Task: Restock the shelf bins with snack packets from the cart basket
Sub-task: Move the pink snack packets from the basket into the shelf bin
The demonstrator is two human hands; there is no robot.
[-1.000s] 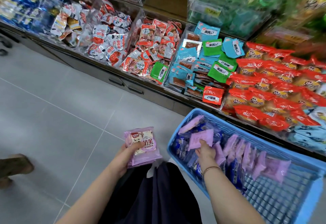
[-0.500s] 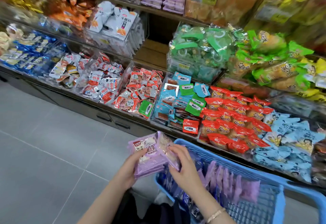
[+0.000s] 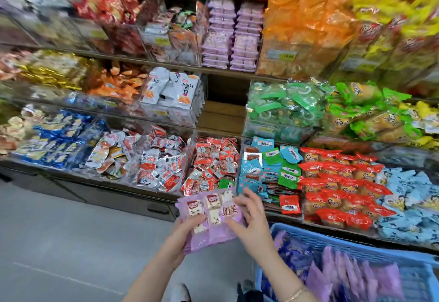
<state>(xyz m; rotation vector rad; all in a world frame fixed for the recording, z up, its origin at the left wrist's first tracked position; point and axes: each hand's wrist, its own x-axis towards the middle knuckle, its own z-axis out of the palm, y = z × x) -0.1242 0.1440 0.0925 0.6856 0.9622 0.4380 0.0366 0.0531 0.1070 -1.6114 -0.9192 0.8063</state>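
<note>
Head view: the left hand (image 3: 187, 234) supports a stack (image 3: 213, 218) of purple packets from below and from the left; its grip is narrow, with the thumb laid across the front of the stack and the fingers hidden behind it. The right hand (image 3: 253, 218) meets the right edge of the stack; its thumb rests on the front, its fingers are spread and bent at the upper right corner; this grip also holds the stack. The stack sits in front of the lowest bins (image 3: 240, 156), above the floor (image 3: 71, 242), just left of the basket (image 3: 356, 251). The blue basket contains more purple packets (image 3: 351, 275) standing on edge; dark blue ones lie at its left end. Matching purple packs (image 3: 234, 33) fill two columns on the upper shelf.
</note>
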